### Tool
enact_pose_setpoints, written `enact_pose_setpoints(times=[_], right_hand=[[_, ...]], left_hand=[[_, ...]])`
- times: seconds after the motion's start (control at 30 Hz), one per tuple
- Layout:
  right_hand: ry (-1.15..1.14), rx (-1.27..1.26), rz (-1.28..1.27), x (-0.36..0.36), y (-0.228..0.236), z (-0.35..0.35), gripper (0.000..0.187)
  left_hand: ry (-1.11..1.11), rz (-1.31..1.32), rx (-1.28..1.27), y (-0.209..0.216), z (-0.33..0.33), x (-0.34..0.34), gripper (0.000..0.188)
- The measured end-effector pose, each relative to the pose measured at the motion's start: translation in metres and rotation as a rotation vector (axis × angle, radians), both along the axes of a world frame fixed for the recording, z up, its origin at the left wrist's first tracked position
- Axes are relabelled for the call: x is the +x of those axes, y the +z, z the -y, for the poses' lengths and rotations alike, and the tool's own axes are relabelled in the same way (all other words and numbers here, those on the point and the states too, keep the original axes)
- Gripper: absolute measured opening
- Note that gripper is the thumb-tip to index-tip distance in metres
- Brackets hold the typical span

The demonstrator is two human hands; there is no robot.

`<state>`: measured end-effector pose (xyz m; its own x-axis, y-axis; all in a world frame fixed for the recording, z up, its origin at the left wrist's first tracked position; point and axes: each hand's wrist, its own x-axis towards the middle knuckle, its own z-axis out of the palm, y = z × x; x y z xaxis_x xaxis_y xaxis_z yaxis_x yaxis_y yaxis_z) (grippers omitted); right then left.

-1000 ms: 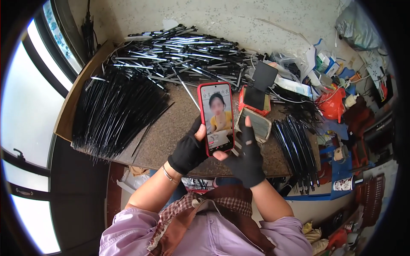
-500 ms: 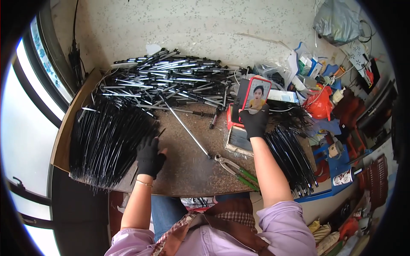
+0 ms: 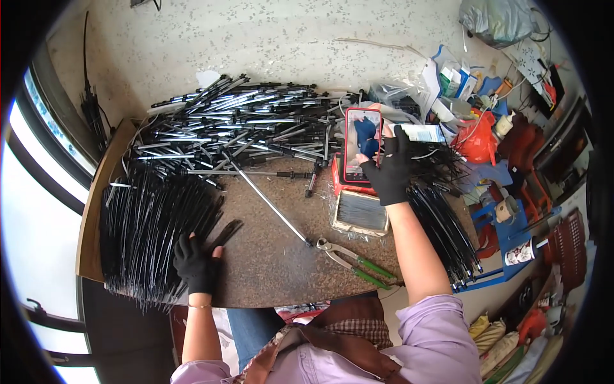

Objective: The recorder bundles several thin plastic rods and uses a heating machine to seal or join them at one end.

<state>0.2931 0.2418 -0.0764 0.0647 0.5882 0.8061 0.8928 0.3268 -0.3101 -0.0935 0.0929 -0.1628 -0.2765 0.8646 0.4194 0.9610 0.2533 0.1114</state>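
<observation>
At the left edge of the brown speckled worktop (image 3: 268,256) lies a broad fan of thin black rods (image 3: 147,230), and the left hand (image 3: 197,264), in a black fingerless glove, rests palm-down on its near right corner, fingers spread flat and apart over the rod ends rather than closed around any of them. The forearm comes up from the near edge almost straight, wrist low and relaxed. Beyond it, toward the far side, a heap of black and silver tubes (image 3: 243,128) stretches across the worktop, and one long silver shaft (image 3: 268,201) slants from that heap down to a pair of green-handled pincers (image 3: 355,259) lying near the middle. Just right of them sits a small shallow box (image 3: 361,212) of thin dark pieces. Above the box the right hand (image 3: 387,173), gloved the same way, reaches far out with the elbow extended and holds a red-cased phone (image 3: 362,146) upright, fingers clamped around its right edge and back, thumb at the lower front. To hold the phone well at this reach, the grip wants to stay on the case edges, clear of the screen, with the wrist firm so it does not tip onto the box below. A second bundle of black rods (image 3: 444,230) lies along the right side of the forearm, and coloured clutter crowds the far right floor.
</observation>
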Motion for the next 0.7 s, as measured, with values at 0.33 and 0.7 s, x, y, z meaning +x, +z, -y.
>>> enact_pose_setpoints(times=[0.33,0.7], right_hand=[[-0.161,-0.018,0.476,0.01,0.02,-0.024,0.065],[-0.099,-0.078,-0.309,-0.035,-0.04,-0.018,0.109]], left_hand=[[-0.167,-0.129,0.112,-0.006,0.0,-0.013,0.042],[-0.157,-0.162,-0.089,0.017,-0.022,0.002,0.033]])
